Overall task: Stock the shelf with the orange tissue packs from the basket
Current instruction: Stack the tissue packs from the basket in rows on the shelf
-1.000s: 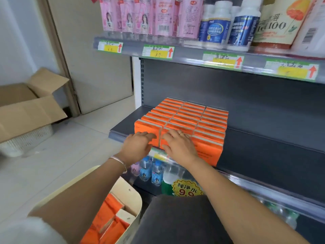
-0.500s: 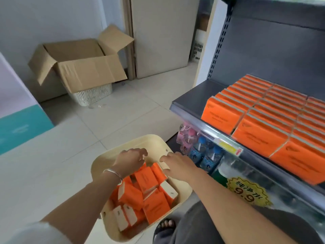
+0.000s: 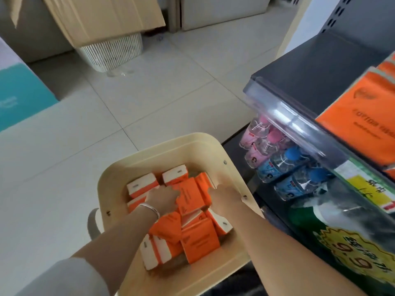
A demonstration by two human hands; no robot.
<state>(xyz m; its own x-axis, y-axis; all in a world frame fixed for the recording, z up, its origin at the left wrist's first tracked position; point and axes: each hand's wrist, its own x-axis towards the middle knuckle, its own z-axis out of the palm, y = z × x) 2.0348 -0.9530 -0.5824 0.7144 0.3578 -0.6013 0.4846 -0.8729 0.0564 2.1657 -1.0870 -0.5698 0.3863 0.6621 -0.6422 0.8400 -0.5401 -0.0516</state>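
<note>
Basket [image 3: 162, 144]: cream, smooth and hard-looking, a rounded rectangle with a broad flat rim and small metal rivets; it stands on the floor, just beside the foot of the shelving.
Tissue packs in the basket [image 3: 198, 242]: small soft bricks in glossy orange film with white ends, each end with a small dark oval mark; they lie jumbled, some flat, some tilted or on end.
Left hand [image 3: 162, 198]: down inside the basket on the pile, its fingertips against one tilted orange pack; fingers bent, but whether they clamp it cannot be told.
Right hand [image 3: 224, 196]: inside the basket by its right wall, fingers reaching towards the same pack from the other side; its grip cannot be told either.
Bracelet [image 3: 149, 210]: thin silvery band on the left wrist.
Sleeve [image 3: 70, 278]: white fabric on the left arm.
Shelf [image 3: 310, 67]: dark grey, matte, flat metal with a clear plastic front strip.
Stocked packs [image 3: 363, 116]: orange packs standing at the shelf's front edge, at the right of the view.
Small bottles [image 3: 292, 154]: clear plastic, pink and blue caps, on the level below.
Floor [image 3: 149, 92]: pale, smooth square tiles.
Cardboard box [image 3: 102, 16]: brown, flaps open, resting on a white slatted bin [image 3: 113, 52].
</note>
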